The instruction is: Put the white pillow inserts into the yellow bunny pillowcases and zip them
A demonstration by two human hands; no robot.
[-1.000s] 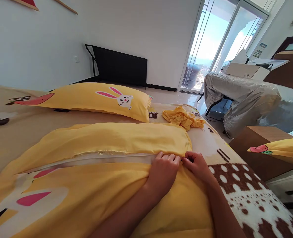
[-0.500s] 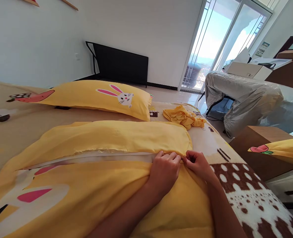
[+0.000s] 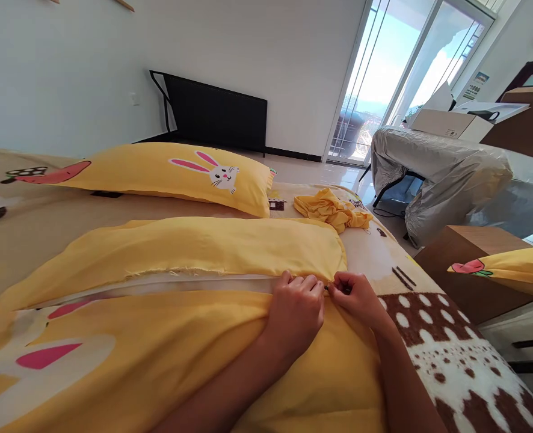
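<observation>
A yellow pillowcase (image 3: 194,246) with a white pillow inside lies across the bed in front of me, its long opening gaping and showing a white strip (image 3: 167,285). My left hand (image 3: 296,310) lies curled over the near edge of the cover, fingers closed on the fabric beside the opening. My right hand (image 3: 354,294) pinches something small at the right end of the opening, touching the left hand's fingertips. What the pinch holds is too small to name.
A second yellow rabbit pillow (image 3: 171,174) lies behind. A crumpled yellow cloth (image 3: 329,210) sits at the far right of the bed. The bed edge drops off right, by a wooden box (image 3: 465,258) and a plastic-wrapped sofa (image 3: 447,174). A black panel (image 3: 216,114) leans against the wall.
Both hands have shifted slightly left along the opening and stayed together. The view has tilted a little; nothing else moved.
</observation>
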